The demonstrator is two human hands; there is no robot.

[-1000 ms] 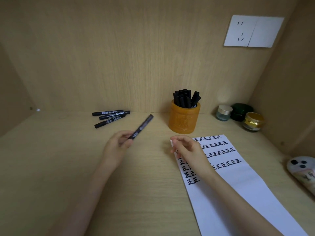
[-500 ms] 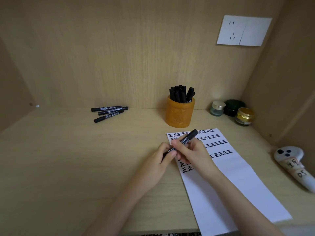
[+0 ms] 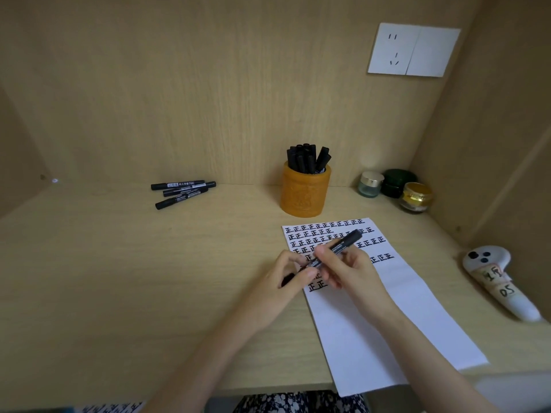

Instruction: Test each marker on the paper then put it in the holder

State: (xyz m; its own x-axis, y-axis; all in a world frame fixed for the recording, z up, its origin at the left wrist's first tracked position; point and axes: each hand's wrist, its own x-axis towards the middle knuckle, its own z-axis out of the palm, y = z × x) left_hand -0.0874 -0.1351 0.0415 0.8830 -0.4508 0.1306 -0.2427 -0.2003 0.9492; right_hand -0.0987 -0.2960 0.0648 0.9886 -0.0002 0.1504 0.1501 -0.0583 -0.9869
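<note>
A black marker (image 3: 340, 246) lies slanted between both hands above the white paper (image 3: 387, 308), which carries rows of black test marks at its far end. My right hand (image 3: 348, 269) grips the marker's barrel. My left hand (image 3: 286, 278) pinches the marker's near end, where the cap sits; whether the cap is off I cannot tell. The orange holder (image 3: 304, 193) stands behind the paper with several black markers in it. Three more black markers (image 3: 182, 190) lie on the desk at the far left.
Three small jars (image 3: 393, 186) stand in the back right corner. A white controller (image 3: 501, 281) lies at the right edge of the desk (image 3: 119, 278). Wooden walls close in the back and both sides, with a socket plate (image 3: 413, 50) high on the back wall.
My left hand carried the marker from the left over to the paper. My right hand took hold of its barrel, and both hands now hold it.
</note>
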